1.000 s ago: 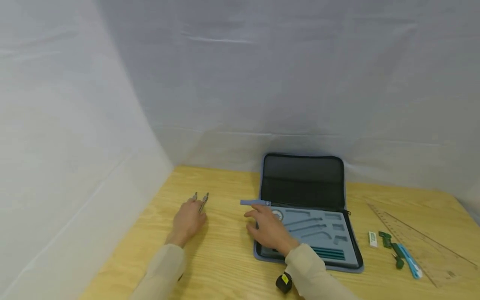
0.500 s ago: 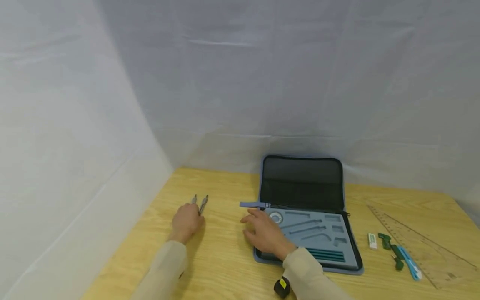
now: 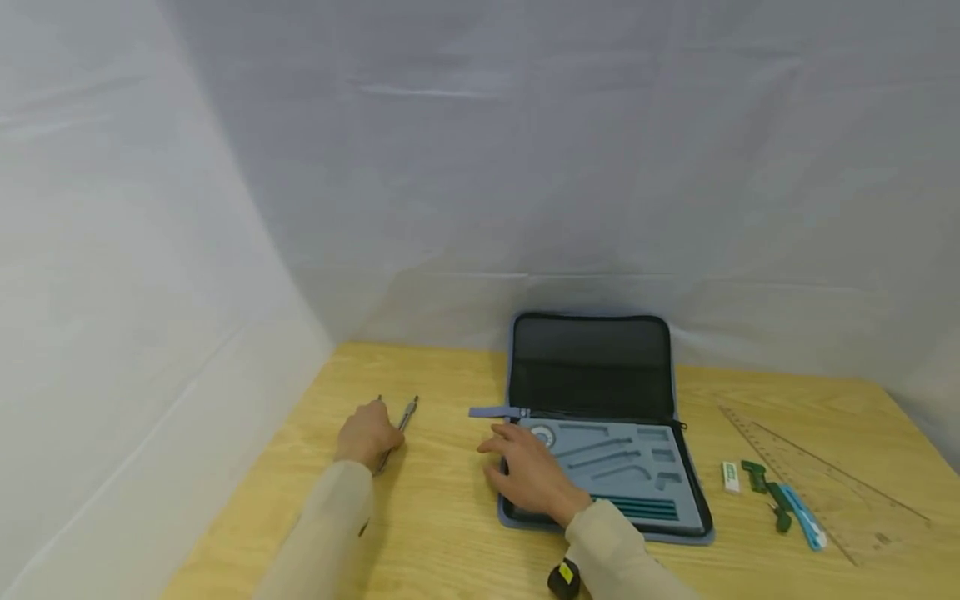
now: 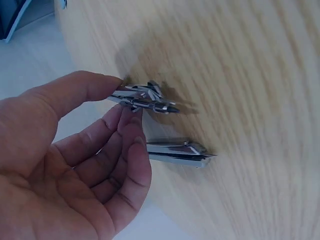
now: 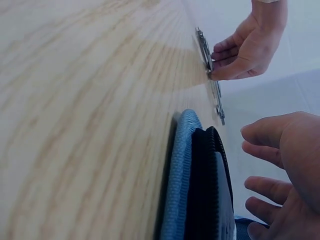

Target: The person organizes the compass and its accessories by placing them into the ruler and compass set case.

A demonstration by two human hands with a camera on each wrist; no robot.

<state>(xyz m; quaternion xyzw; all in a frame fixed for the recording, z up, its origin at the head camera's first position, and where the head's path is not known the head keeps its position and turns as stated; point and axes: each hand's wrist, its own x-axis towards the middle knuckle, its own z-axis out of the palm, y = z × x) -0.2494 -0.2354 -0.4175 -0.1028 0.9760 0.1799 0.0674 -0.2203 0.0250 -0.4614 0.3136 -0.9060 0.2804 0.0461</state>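
My left hand [image 3: 367, 435] is at the left of the table, pinching a silver drawing compass [image 4: 155, 105] between thumb and fingertips in the left wrist view. A second metal instrument, apparently another compass [image 4: 176, 154], lies beside it on the wood, past the curled fingers. From the head view, the pinched compass [image 3: 408, 412] shows above and below the hand. My right hand [image 3: 531, 471] hovers, fingers spread and holding nothing, over the left side of an open zip case [image 3: 600, 533]. Its grey foam insert [image 3: 585, 458] has shaped slots, a white tape roll [image 3: 543, 435] and green pencils [image 3: 637, 507].
Right of the case lie an eraser [image 3: 731, 477], small green pieces [image 3: 754, 476], a light-blue cutter [image 3: 806, 518] and a clear set square [image 3: 855, 500]. A black object with a yellow patch [image 3: 564, 578] sits by the right sleeve. White sheeting [image 3: 450, 183] encloses the table.
My left hand has shifted slightly and the compass's lower end now shows below it. The right hand stays over the case. The whole head view has swung a little.
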